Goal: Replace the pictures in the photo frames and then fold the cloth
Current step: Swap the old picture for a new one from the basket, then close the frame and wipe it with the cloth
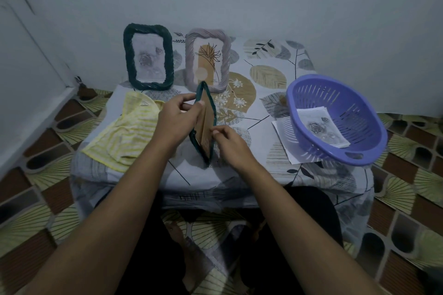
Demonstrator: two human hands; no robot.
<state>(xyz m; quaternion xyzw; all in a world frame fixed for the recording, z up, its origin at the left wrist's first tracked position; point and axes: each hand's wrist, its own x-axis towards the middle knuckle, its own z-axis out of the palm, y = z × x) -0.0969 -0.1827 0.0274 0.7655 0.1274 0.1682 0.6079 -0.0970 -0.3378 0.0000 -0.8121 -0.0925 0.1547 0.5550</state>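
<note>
Dark green woven frame [205, 124], head view: it is held edge-on above the middle of the surface [275, 103], with its brown card backing turned toward the right.

- Left-hand grip [177, 112]: fingers and thumb pinch the frame's upper rim from the left side.
- Right-hand grip [230, 141]: fingertips are pressed together at the right edge of the backing. Whether they hold a tab or the card itself cannot be told.
- A second green frame [148, 57] stands upright at the back left and shows a grey rose print. Just beside it on the right stands a grey frame [207, 60] with a tan botanical print.
- The yellow striped cloth [124, 132] lies rumpled and unfolded at the left of the surface, apart from both hands.
- The purple basket [359, 112] sits tilted at the right with a rose picture [321, 129] inside it. A white sheet [282, 136] pokes out from under it.

Judgement: the step in hand is opening or closing the back of the held frame. The cloth fold is not yet begun.

Risks from here:
- The frame is supported only at its upper rim, so a hard pull on the backing could twist it out of the left pinch and drop it onto the surface.
- If the backing comes free suddenly, whatever sits behind it could slide out the open side.
- The held frame is near the grey frame, so a swing forward could knock that one over.
- The tilted basket may rock if the sheet under it is tugged.
</note>
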